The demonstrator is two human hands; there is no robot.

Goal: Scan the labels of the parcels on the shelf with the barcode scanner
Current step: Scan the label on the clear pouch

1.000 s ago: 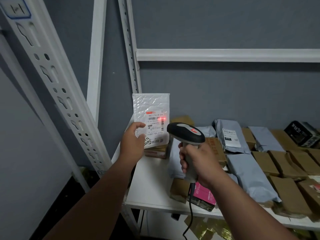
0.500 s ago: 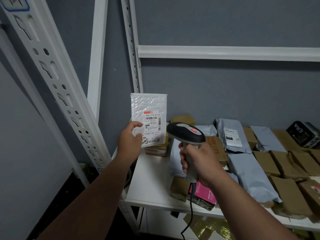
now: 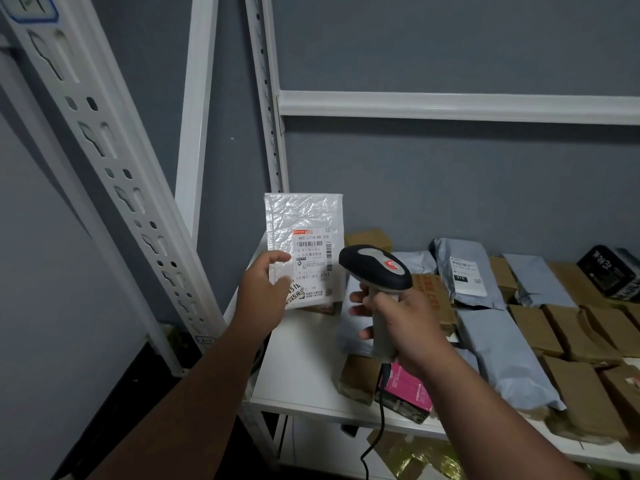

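My left hand (image 3: 265,292) holds a white bubble-mailer parcel (image 3: 303,220) upright by its lower left edge, thumb on the front, above the left end of the white shelf (image 3: 298,375). The parcel's printed label (image 3: 313,258) faces me. My right hand (image 3: 398,327) grips the handle of a black and grey barcode scanner (image 3: 375,268), whose head points at the label from the right, a short gap away. No red light shows on the label. The scanner's cable (image 3: 379,427) hangs down past the shelf edge.
Grey poly-bag parcels (image 3: 464,271) and brown cardboard parcels (image 3: 571,386) cover the shelf to the right. A pink box (image 3: 408,393) lies at the front edge under my right wrist. Perforated white uprights (image 3: 114,174) stand at left; a white crossbeam (image 3: 450,105) runs overhead.
The red scan light seen on the label a second ago has gone out. My left hand has lowered the parcel slightly; my right hand's fingers have loosened a little on the scanner handle.
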